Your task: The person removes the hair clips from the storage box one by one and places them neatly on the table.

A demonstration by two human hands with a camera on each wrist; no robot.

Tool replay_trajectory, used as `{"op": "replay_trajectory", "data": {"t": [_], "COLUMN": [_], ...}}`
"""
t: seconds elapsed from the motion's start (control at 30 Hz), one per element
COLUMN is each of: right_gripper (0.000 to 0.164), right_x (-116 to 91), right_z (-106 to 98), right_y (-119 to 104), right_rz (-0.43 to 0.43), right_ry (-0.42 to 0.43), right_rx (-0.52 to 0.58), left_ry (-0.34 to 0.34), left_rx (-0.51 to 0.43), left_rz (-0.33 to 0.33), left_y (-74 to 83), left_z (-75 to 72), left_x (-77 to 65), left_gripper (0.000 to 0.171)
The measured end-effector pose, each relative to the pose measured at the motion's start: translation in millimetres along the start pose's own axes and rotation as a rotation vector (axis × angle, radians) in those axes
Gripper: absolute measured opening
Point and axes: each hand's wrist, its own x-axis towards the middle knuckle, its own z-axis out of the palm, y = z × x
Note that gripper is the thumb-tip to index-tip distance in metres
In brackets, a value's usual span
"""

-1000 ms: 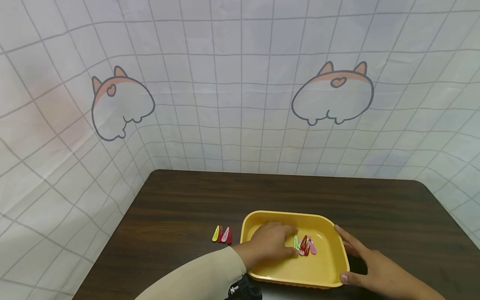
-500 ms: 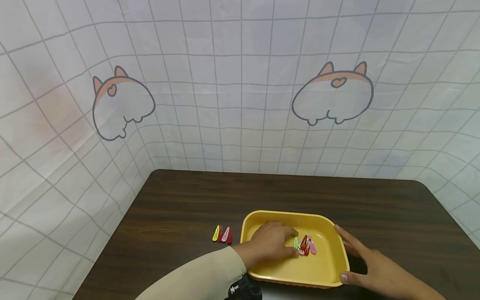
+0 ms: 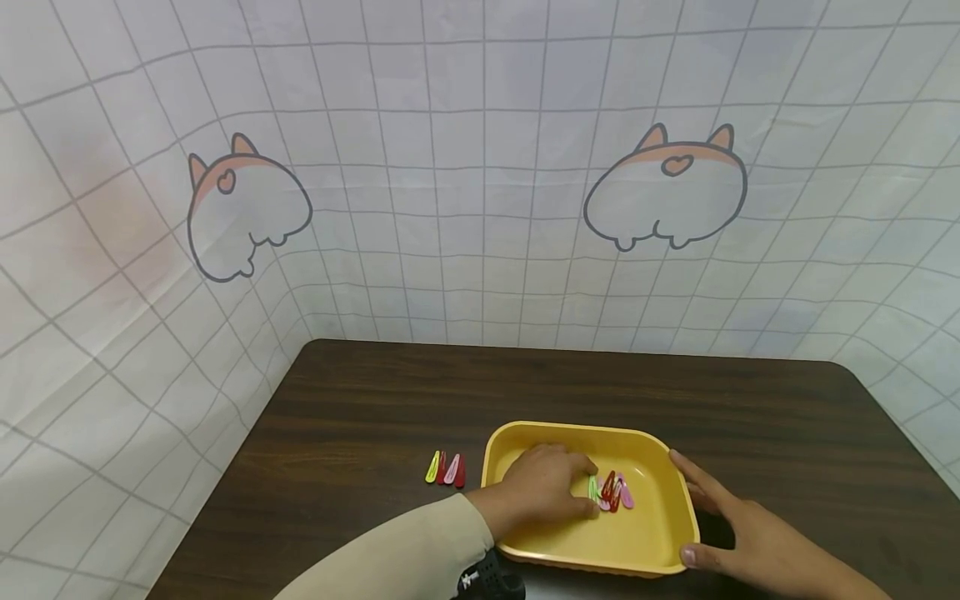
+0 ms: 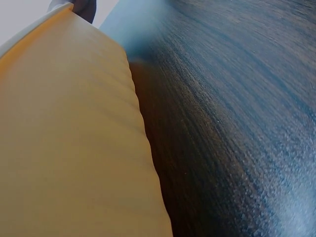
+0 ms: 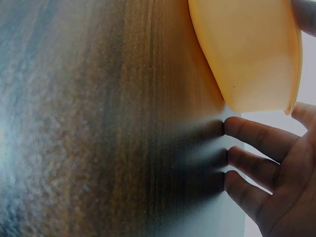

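Inside the yellow plastic tray [image 3: 652, 542], my left hand [image 3: 543, 483] reaches down beside a small pile of snap hair clips. Its thumb and forefinger lie at the two ends of a light green hair clip [image 3: 592, 487]; I cannot tell whether they pinch it. Red hair clips [image 3: 616, 493] and a pink hair clip [image 3: 626, 493] are just right of it. My right hand [image 3: 757, 542] touches the tray's right end, thumb near the front corner and forefinger near the back one. In the right wrist view, its other fingers [image 5: 259, 138] stretch down to the table.
Left of the tray, a row of hair clips lies on the dark wood table [image 3: 360, 417]: a yellow one [image 3: 432, 467], red ones [image 3: 460, 472] and a pink one [image 3: 452, 469]. A white gridded curtain [image 3: 450, 208] hangs behind the table.
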Motion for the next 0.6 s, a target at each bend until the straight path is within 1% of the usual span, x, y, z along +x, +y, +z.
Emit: {"op": "replay_trajectory", "data": {"t": [0.3, 0.43, 0.6], "right_gripper": [0.102, 0.102, 0.102], "right_x": [0.2, -0.2, 0.2], "right_z": [-0.9, -0.9, -0.7], "right_y": [0.8, 0.5, 0.7], "right_rz": [0.011, 0.005, 0.009], "right_ry": [-0.007, -0.011, -0.001], "right_rx": [-0.001, 0.007, 0.003], "left_ry": [0.002, 0.000, -0.004], "left_rx": [0.006, -0.012, -0.070], "left_rz": [-0.007, -0.006, -0.001], "left_y": [2.3, 1.4, -2.2], "left_z": [-2.5, -3.0, -3.0], "left_x": [-0.9, -0.3, 1.8], "left_gripper": [0.042, 0.038, 0.037]}}
